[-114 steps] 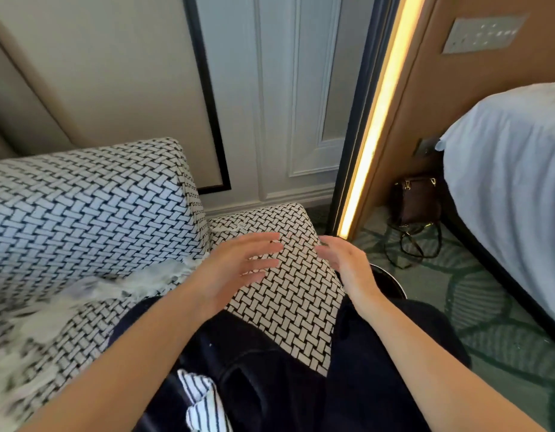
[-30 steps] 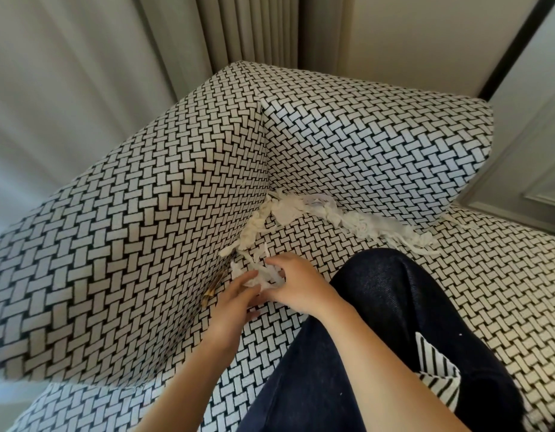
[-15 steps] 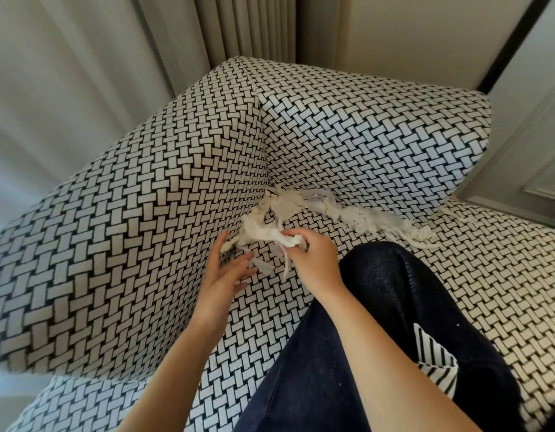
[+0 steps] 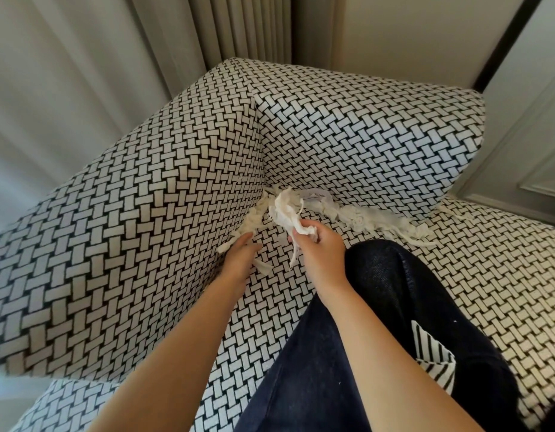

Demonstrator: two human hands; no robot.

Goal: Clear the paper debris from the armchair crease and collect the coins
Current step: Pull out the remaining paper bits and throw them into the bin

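Observation:
White shredded paper debris [image 4: 373, 221] lies along the crease between seat and backrest of the black-and-white woven armchair [image 4: 145, 229]. My right hand [image 4: 320, 247] grips a bunch of paper strips [image 4: 285, 210] lifted above the seat near the corner. My left hand [image 4: 242, 254] reaches with extended fingers into the side crease, touching loose strips [image 4: 239, 236] there. No coins are visible in this view.
My knee in dark trousers [image 4: 379, 291] rests on the seat cushion, with a striped cloth [image 4: 432, 353] at its side. Curtains [image 4: 239, 26] hang behind the chair, and a white panelled wall [image 4: 535, 135] stands to the right.
My right hand has lifted the gathered paper higher toward the corner. My left hand has slid further up the side crease. A gold-coloured item seen in the crease one second ago is out of sight.

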